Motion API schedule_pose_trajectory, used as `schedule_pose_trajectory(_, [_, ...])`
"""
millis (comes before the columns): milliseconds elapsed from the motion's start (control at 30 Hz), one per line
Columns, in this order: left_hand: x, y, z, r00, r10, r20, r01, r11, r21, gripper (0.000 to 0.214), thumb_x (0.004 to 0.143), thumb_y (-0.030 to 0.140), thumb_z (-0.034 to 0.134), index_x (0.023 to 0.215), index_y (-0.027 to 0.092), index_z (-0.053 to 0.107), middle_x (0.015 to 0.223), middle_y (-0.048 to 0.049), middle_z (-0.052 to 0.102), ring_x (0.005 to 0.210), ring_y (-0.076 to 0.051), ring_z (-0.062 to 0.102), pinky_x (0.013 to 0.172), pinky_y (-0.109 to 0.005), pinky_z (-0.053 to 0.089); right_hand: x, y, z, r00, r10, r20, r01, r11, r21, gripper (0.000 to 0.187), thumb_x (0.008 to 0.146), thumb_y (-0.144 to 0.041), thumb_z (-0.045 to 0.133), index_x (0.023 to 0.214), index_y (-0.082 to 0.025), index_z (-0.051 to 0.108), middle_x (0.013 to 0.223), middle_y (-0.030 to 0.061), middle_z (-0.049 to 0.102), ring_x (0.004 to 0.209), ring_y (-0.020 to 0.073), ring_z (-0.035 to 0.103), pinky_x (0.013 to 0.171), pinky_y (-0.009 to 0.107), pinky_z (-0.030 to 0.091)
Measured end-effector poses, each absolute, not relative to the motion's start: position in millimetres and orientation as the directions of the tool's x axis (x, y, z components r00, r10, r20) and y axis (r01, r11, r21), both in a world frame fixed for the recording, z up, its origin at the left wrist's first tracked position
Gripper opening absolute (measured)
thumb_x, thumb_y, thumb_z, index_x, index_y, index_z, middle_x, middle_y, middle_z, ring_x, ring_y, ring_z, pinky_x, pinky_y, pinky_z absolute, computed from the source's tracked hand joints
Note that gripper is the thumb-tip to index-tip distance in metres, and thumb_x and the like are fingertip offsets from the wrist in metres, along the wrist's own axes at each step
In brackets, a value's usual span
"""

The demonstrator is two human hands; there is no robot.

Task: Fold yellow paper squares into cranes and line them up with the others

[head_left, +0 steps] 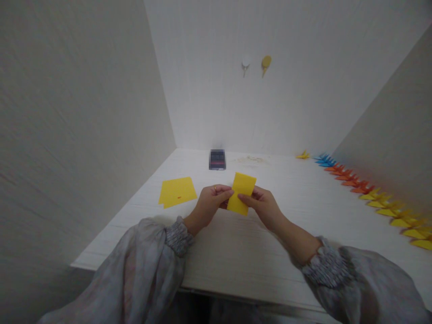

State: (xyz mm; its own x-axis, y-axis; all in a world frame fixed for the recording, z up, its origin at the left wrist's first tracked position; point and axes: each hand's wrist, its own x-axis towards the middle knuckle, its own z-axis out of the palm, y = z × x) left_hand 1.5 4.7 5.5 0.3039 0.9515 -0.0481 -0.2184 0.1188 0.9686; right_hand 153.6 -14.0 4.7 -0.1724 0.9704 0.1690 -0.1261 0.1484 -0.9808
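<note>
A folded yellow sheet of paper (pixel 242 186), narrow and rectangular, is held up just above the table between both hands. My left hand (pixel 212 202) pinches its left edge, thumb on the front and fingers behind; a ring shows on one finger. On the other side, my right hand (pixel 265 204) grips the right edge, its thumb lying across the paper's face. The fingertips behind the sheet are partly hidden. Left of my left hand, flat yellow paper sheets (pixel 178 186) overlap on the table, with a small red mark near the lower edge.
Along the right side of the white table (pixel 216 265) runs a row of folded paper birds: blue ones (pixel 326 160), orange-red ones (pixel 351 177) and yellow ones (pixel 401 216). A dark blurred box-like object (pixel 217 159) stands near the back wall. Two hooks (pixel 266 62) hang on that wall.
</note>
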Motion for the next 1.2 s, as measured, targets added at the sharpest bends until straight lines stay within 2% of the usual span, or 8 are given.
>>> schedule_pose_trajectory(67, [1,4,6,0.348,0.936,-0.044,-0.222,0.128,0.967,0.022,0.065,0.028,0.064,0.079,0.011,0.062,0.068,-0.0046,0.066,0.061,-0.014,0.062,0.059,-0.027,0.05,155,-14,4,-0.173,0.966,0.191,-0.151,0.165,-0.975,0.019,0.067,-0.028,0.063,0.084,-0.02,0.065,0.083,0.0018,0.066,0.074,0.016,0.06,0.074,0.032,0.047])
schedule_pose_trajectory(233, [-1,2,8,0.417,0.908,-0.032,-0.258,0.152,0.954,0.02,0.066,0.025,0.062,0.08,0.01,0.063,0.066,-0.005,0.065,0.06,-0.014,0.061,0.059,-0.026,0.048,158,-14,3,-0.206,0.958,0.199,-0.171,0.165,-0.971,0.019,0.069,-0.027,0.062,0.086,-0.024,0.068,0.085,0.001,0.067,0.078,0.0167,0.06,0.079,0.034,0.045])
schedule_pose_trajectory(400, [-2,2,10,0.496,0.865,-0.069,-0.298,0.245,0.923,0.017,0.069,0.025,0.06,0.077,0.01,0.062,0.07,-0.0053,0.064,0.062,-0.011,0.06,0.057,-0.022,0.048,159,-16,1,-0.214,0.941,0.262,-0.168,0.228,-0.959,0.02,0.071,-0.024,0.06,0.09,-0.027,0.068,0.098,0.0007,0.064,0.093,0.0171,0.056,0.087,0.034,0.041])
schedule_pose_trajectory(533, [-2,1,11,0.523,0.845,-0.111,-0.27,0.288,0.919,0.025,0.071,0.034,0.058,0.077,0.01,0.061,0.07,-0.0062,0.064,0.061,-0.012,0.061,0.052,-0.021,0.049,161,-16,1,-0.238,0.92,0.312,-0.133,0.287,-0.949,0.021,0.073,-0.022,0.057,0.09,-0.027,0.068,0.094,0.0015,0.064,0.087,0.0168,0.057,0.079,0.032,0.045])
schedule_pose_trajectory(700, [-2,-1,15,0.562,0.817,-0.126,-0.223,0.296,0.929,0.043,0.075,0.048,0.048,0.083,0.008,0.061,0.078,-0.0112,0.066,0.064,-0.016,0.063,0.048,-0.022,0.05,164,-15,0,-0.23,0.901,0.367,-0.066,0.362,-0.93,0.023,0.075,-0.018,0.055,0.091,-0.029,0.067,0.089,0.001,0.063,0.082,0.0143,0.056,0.073,0.028,0.044])
schedule_pose_trajectory(900, [-4,0,14,0.576,0.808,-0.122,-0.176,0.268,0.947,0.021,0.067,0.023,0.062,0.084,0.01,0.061,0.079,-0.0101,0.067,0.063,-0.015,0.064,0.048,-0.02,0.049,165,-13,1,-0.21,0.882,0.422,0.065,0.444,-0.894,0.027,0.076,-0.015,0.051,0.092,-0.029,0.067,0.079,0.0013,0.06,0.072,0.0129,0.055,0.062,0.026,0.044])
schedule_pose_trajectory(1067, [-4,1,15,0.582,0.808,-0.094,-0.132,0.207,0.969,0.028,0.068,0.026,0.063,0.092,0.011,0.061,0.085,-0.0099,0.067,0.068,-0.013,0.063,0.055,-0.02,0.049,167,-12,1,-0.178,0.811,0.557,0.193,0.584,-0.789,0.031,0.078,-0.016,0.047,0.099,-0.03,0.063,0.077,0.0018,0.058,0.069,0.0127,0.053,0.057,0.025,0.044])
schedule_pose_trajectory(1200, [-2,3,12,0.528,0.849,-0.038,-0.107,0.111,0.988,0.03,0.068,0.029,0.062,0.094,0.013,0.061,0.08,-0.0068,0.067,0.067,-0.01,0.061,0.062,-0.022,0.048,170,-12,3,-0.246,0.736,0.631,0.298,0.677,-0.673,0.034,0.079,-0.015,0.044,0.106,-0.029,0.06,0.08,0.0032,0.057,0.069,0.0131,0.054,0.06,0.027,0.046])
